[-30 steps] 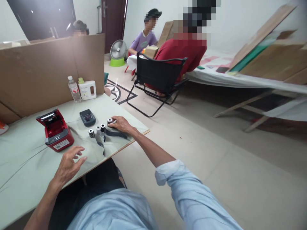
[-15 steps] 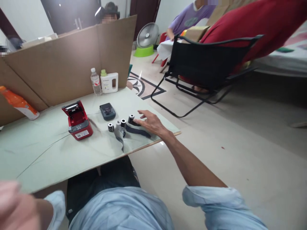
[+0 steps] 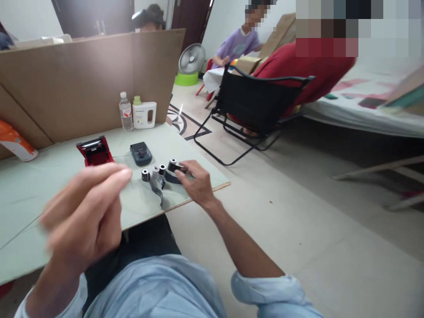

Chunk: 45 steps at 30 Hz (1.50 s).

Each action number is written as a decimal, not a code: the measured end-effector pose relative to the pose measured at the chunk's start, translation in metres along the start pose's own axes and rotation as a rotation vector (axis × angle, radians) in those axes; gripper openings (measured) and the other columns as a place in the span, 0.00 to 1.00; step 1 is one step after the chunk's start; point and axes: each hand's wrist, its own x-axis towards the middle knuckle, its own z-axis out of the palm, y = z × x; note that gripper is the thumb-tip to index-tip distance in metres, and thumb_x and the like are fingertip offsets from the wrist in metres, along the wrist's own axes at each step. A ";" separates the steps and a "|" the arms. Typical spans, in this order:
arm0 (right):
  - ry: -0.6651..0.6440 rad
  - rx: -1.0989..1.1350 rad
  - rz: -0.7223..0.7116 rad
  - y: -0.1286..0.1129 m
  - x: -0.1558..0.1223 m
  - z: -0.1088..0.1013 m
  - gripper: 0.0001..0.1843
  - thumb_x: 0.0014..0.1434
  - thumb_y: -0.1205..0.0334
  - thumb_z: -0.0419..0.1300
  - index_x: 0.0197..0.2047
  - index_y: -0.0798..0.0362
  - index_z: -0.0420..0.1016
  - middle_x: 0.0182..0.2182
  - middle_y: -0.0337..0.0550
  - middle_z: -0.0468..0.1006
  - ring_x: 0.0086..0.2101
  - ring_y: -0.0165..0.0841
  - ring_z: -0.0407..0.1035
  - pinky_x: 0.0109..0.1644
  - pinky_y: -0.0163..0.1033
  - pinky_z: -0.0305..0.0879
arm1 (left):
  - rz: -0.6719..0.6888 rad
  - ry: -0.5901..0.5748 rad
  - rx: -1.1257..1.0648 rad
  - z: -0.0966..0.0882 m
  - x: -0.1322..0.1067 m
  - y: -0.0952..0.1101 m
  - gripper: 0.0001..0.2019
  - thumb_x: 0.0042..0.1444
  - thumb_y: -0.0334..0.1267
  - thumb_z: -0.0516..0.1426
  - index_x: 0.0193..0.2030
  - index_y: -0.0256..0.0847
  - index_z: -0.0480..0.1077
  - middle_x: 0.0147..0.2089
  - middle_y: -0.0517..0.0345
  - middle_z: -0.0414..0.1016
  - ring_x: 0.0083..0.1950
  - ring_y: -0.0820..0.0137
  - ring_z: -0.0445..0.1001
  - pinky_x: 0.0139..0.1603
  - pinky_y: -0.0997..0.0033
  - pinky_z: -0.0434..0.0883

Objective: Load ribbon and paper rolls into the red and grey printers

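My left hand (image 3: 89, 212) is raised in the near foreground, slightly blurred, with its fingers bent and pressed together; nothing shows in it. Behind it stands a red label printer (image 3: 97, 154) with its lid up, its lower part hidden by the hand. My right hand (image 3: 198, 182) is at the table's right side, thumb and forefinger closed about the loose dark strip of a paper roll (image 3: 172, 166). To the left of that roll stand several more small rolls: a black-sided roll (image 3: 162, 170), a pale roll (image 3: 155, 171) and a dark roll (image 3: 145, 175) among trailing strips.
A dark handheld device (image 3: 141, 153) lies behind the rolls. A water bottle (image 3: 126, 112) and a white jug (image 3: 145, 114) stand against the cardboard screen (image 3: 92, 84). An orange bottle (image 3: 16, 142) leans at left. Beyond the table are a black folding chair (image 3: 245, 101), a fan and other people.
My left hand has risen from the lower left into the foreground, across the printer. My right hand has closed from an open pose onto the roll's strip. The view has shifted right.
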 end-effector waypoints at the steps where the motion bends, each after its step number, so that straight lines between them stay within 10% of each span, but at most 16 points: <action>1: -0.020 0.012 -0.012 -0.007 -0.009 0.005 0.14 0.68 0.53 0.62 0.51 0.52 0.78 0.44 0.51 0.81 0.42 0.41 0.77 0.48 0.47 0.77 | -0.003 -0.035 0.039 0.019 0.005 -0.009 0.14 0.66 0.35 0.60 0.56 0.49 0.77 0.53 0.52 0.80 0.49 0.62 0.82 0.48 0.63 0.82; 7: -0.147 -0.017 0.056 -0.032 -0.059 0.037 0.21 0.64 0.51 0.67 0.56 0.52 0.76 0.47 0.54 0.80 0.47 0.46 0.77 0.51 0.49 0.76 | -0.133 -0.578 0.144 0.131 0.008 -0.096 0.24 0.59 0.34 0.64 0.63 0.43 0.73 0.63 0.46 0.75 0.57 0.56 0.79 0.57 0.58 0.79; 13: -0.149 0.037 0.093 -0.041 -0.071 0.048 0.16 0.63 0.65 0.61 0.54 0.50 0.77 0.46 0.49 0.82 0.47 0.42 0.78 0.53 0.45 0.76 | -0.167 -0.728 0.065 0.170 0.000 -0.134 0.24 0.58 0.31 0.62 0.62 0.41 0.74 0.61 0.45 0.78 0.54 0.56 0.80 0.58 0.55 0.76; 23: -0.083 0.177 0.151 -0.033 -0.074 0.047 0.14 0.66 0.69 0.55 0.45 0.49 0.82 0.40 0.45 0.84 0.41 0.37 0.80 0.49 0.39 0.75 | -0.222 -0.647 0.020 0.169 -0.004 -0.137 0.14 0.56 0.31 0.59 0.49 0.42 0.76 0.42 0.53 0.82 0.41 0.61 0.80 0.49 0.61 0.77; 36: -0.101 0.396 0.406 -0.044 -0.076 0.044 0.11 0.68 0.54 0.58 0.43 0.50 0.78 0.33 0.42 0.81 0.32 0.35 0.75 0.38 0.39 0.72 | -0.207 -0.532 -0.045 0.154 0.001 -0.128 0.17 0.50 0.26 0.56 0.44 0.40 0.79 0.44 0.50 0.84 0.44 0.60 0.82 0.51 0.61 0.79; 45: -0.257 0.795 0.554 -0.060 -0.075 0.051 0.31 0.59 0.48 0.69 0.62 0.48 0.71 0.60 0.54 0.77 0.48 0.39 0.78 0.51 0.44 0.74 | -0.408 -0.321 -0.356 0.096 -0.030 -0.106 0.11 0.56 0.35 0.62 0.46 0.38 0.78 0.46 0.49 0.83 0.41 0.66 0.83 0.45 0.66 0.80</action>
